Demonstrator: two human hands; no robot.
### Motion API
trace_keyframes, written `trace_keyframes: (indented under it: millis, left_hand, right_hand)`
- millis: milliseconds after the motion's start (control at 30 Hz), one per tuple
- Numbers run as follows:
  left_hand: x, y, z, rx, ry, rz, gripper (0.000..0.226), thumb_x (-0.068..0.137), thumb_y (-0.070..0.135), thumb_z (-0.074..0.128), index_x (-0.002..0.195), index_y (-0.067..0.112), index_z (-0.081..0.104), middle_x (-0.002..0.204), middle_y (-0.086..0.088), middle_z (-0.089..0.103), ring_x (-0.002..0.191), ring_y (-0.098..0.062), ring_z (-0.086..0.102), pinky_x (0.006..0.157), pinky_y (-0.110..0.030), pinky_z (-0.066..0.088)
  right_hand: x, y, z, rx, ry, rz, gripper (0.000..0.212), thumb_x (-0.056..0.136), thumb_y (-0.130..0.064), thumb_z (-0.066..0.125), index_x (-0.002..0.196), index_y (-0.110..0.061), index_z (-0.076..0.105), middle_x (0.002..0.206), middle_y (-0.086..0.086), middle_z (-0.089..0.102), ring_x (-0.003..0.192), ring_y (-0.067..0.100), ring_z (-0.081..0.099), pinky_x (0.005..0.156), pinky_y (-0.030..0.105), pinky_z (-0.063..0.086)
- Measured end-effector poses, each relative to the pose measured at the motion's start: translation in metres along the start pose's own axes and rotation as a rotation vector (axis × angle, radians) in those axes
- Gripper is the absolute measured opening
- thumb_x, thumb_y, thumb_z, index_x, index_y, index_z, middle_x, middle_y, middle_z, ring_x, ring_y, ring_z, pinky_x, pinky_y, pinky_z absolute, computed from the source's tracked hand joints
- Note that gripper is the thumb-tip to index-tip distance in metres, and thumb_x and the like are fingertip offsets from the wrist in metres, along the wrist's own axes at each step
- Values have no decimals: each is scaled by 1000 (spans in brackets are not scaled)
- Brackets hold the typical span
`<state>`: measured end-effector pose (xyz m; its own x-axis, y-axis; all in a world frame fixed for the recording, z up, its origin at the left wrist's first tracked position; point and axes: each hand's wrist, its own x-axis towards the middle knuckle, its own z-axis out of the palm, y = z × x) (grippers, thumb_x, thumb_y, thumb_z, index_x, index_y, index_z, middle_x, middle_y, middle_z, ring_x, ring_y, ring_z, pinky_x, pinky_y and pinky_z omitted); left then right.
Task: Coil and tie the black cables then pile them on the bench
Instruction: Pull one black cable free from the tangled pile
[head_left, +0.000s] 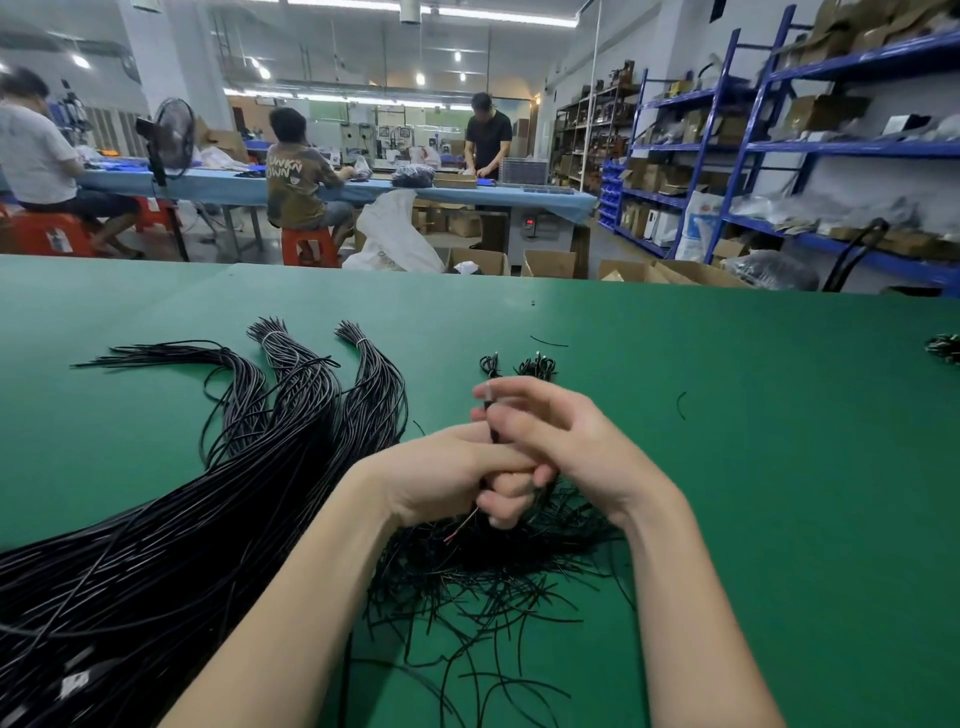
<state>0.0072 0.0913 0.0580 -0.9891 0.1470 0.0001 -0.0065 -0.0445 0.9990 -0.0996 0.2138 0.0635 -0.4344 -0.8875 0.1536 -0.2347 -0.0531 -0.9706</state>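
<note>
Head view: both hands (498, 457) grip a black cable (491, 415).

On the bench (727, 467), long cable bundles (291, 415) are lying at the left, fanning away. Loose cables (493, 582) are lying under both hands, near the front middle. Two small coils (519, 366) are sitting just behind the hands.

Two bare forearms and hands (498, 457), no sleeves, gloves or rings visible.
</note>
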Motion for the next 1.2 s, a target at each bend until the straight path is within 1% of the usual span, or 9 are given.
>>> trace_keyframes:
  millis: [167, 367, 500, 633, 767, 867, 967, 1100, 1200]
  left_hand:
    - [-2, 0, 2, -20, 38, -10, 40, 101, 0, 37, 70, 16, 56, 56, -1, 15, 48, -11, 25, 55, -26, 31]
    - [0, -1, -2, -40, 211, -37, 30, 107, 10, 37, 79, 11, 48, 60, 1, 26, 56, -14, 36, 61, -25, 44]
    - [5, -3, -5, -114, 299, -10, 30, 107, 14, 36, 78, 12, 44, 64, 1, 46, 66, -17, 47, 68, -27, 49]
    - [4, -4, -12, -150, 415, 1, 27, 108, 23, 42, 87, 7, 51, 98, -12, 60, 93, -27, 69, 87, -49, 58]
    - [5, -3, -9, -209, 400, -28, 34, 109, 24, 42, 123, -6, 50, 127, -35, 60, 106, -46, 69, 87, -62, 56]
    - [4, -1, -6, -226, 378, -25, 27, 110, 25, 39, 103, 4, 54, 110, -29, 70, 94, -43, 72, 80, -59, 59]
    - [6, -2, -4, -185, 420, -35, 30, 110, 27, 36, 114, 5, 56, 91, -19, 73, 72, -27, 71, 65, -44, 61]
    - [9, -6, -4, -194, 428, -10, 36, 110, 27, 36, 138, 6, 46, 69, -3, 50, 56, -16, 45, 53, -29, 43]
    - [12, -6, -4, -141, 447, 5, 33, 111, 28, 34, 129, 15, 57, 63, 6, 36, 52, -11, 32, 48, -23, 34]
  right_hand:
    - [6, -2, 8, -176, 93, -37, 24, 89, -42, 77, 74, -24, 71, 66, -13, 65, 57, 2, 54, 60, 16, 44]
    - [5, -3, 1, -357, 279, 11, 37, 80, -60, 77, 73, -24, 75, 61, -6, 71, 60, 0, 59, 66, 18, 45]
    - [4, -6, -8, -240, 264, 13, 9, 90, -32, 77, 87, -24, 80, 77, -5, 78, 71, 2, 70, 72, 21, 56]
    - [-1, -3, -15, -223, 246, 44, 14, 91, -17, 77, 101, -25, 81, 88, -8, 80, 85, 5, 75, 78, 24, 57]
    - [0, -6, -12, -320, 311, 20, 23, 86, -17, 80, 81, -39, 81, 77, -13, 78, 71, 0, 73, 66, 15, 53]
    - [1, -7, -8, -259, 341, 15, 22, 84, -10, 81, 82, -32, 82, 75, -8, 78, 67, 7, 75, 63, 17, 55]
    - [2, -4, -3, -286, 387, 9, 17, 79, -13, 85, 80, -30, 83, 72, -9, 77, 69, 1, 73, 66, 13, 52]
    - [5, -1, -3, -231, 404, 32, 15, 76, -18, 89, 81, -30, 82, 76, -13, 78, 79, -3, 73, 71, 8, 48]
    - [7, -1, -2, -244, 399, 50, 11, 79, -20, 86, 86, -27, 83, 78, -12, 78, 75, 0, 71, 70, 15, 50]
